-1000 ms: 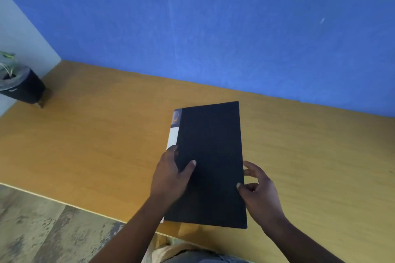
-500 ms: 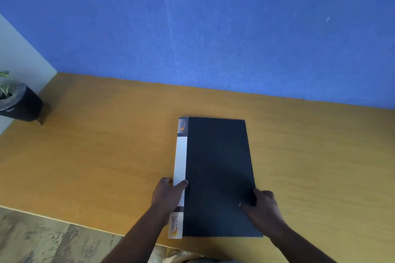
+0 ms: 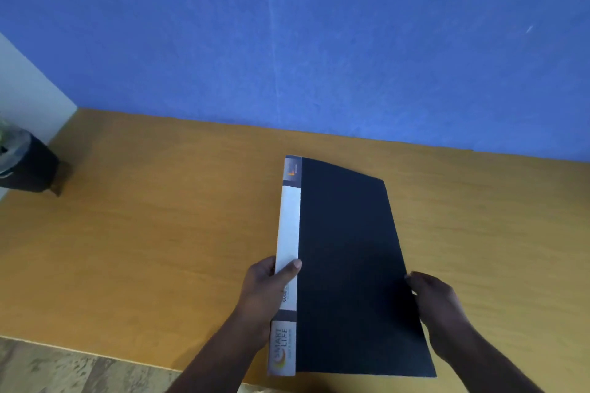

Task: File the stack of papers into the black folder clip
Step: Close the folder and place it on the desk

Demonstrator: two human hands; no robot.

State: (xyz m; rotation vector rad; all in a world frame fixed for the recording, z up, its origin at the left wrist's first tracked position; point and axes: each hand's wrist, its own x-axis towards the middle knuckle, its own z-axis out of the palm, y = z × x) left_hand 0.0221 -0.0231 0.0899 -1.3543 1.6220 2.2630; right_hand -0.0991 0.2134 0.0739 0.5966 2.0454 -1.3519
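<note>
A black folder with a white labelled spine lies on the wooden table, spine to the left. My left hand grips the spine near its lower half, thumb across the white strip. At the folder's right edge, my right hand has its fingers tucked under the front cover. The cover's right side is raised off the table. No papers are visible; the inside of the folder is hidden.
A dark pot with a small plant stands at the far left of the table. A blue wall runs along the back edge. The table's near edge and the grey floor show at lower left.
The folder was set flat on the table with its spine showing. Its right cover edge has since lifted under my right hand, and my left hand has closed around the spine.
</note>
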